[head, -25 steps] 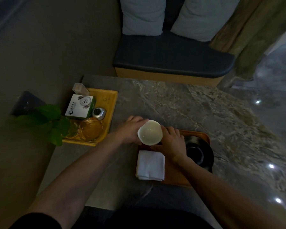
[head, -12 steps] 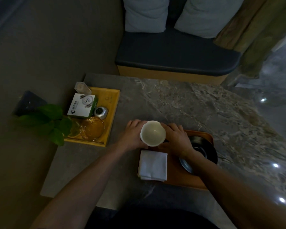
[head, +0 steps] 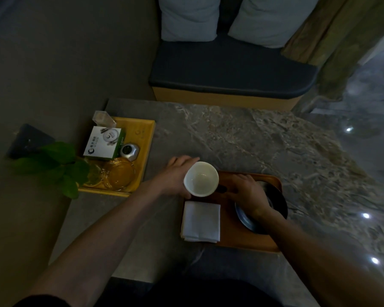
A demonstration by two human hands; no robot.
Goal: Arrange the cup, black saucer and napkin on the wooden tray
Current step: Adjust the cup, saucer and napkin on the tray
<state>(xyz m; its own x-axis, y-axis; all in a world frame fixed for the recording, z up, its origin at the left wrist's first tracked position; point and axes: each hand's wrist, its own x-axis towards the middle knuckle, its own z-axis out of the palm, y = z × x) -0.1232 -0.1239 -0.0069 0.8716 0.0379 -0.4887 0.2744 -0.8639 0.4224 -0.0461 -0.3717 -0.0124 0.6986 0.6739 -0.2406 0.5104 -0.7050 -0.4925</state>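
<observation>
Left hand [head: 175, 176] is gripping the cup [head: 201, 179] mid-frame over the wooden tray's [head: 231, 235] corner; right hand [head: 247, 192] is resting open on the black saucer [head: 277, 202]. Risk: cup tipping off that edge.

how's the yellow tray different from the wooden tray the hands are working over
The yellow tray is bright yellow, sits at the table's left edge and is crowded: a white box, amber glass dishes, a small metal piece. The wooden tray is dark reddish brown, lies nearer the person, and carries a folded white napkin and a black saucer. Both are rectangular with raised rims, on the same stone table.
</observation>
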